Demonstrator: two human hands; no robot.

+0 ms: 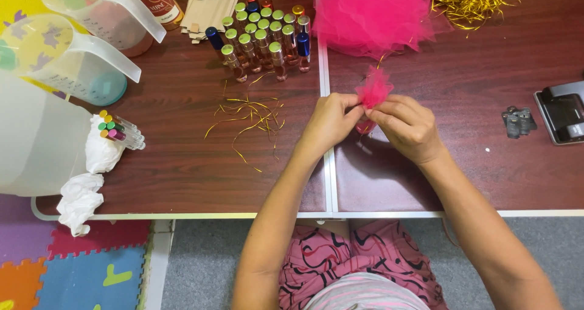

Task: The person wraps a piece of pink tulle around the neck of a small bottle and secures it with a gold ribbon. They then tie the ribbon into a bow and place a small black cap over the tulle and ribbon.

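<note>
I see a small pink net bundle (373, 90) held just above the brown table (182, 158), right over the seam where two tabletops meet. Its frilled top fans out above the fingers; a small pink thing peeks out below them, too hidden for me to name. The left hand (329, 122) pinches the bundle's neck from one side and the right hand (406, 127) from the other, fingertips meeting, both closed on the net. Both forearms reach up from the near edge and angle in toward each other.

Containers next: two clear plastic measuring jugs (79, 42) stand at the far left, what is in them I cannot tell. A block of small glass bottles (263, 36) with green, blue and orange caps stands upright behind the left hand. A few more capped bottles (121, 129) lie on their sides by crumpled white tissue (91, 170).

Loose gold strands (249, 116) are scattered between the bottles and the left hand. A heap of pink net (371, 12) and a pile of gold tinsel (468, 0) lie beyond the hands. A black device (563, 110) sits at the right edge, well apart.
</note>
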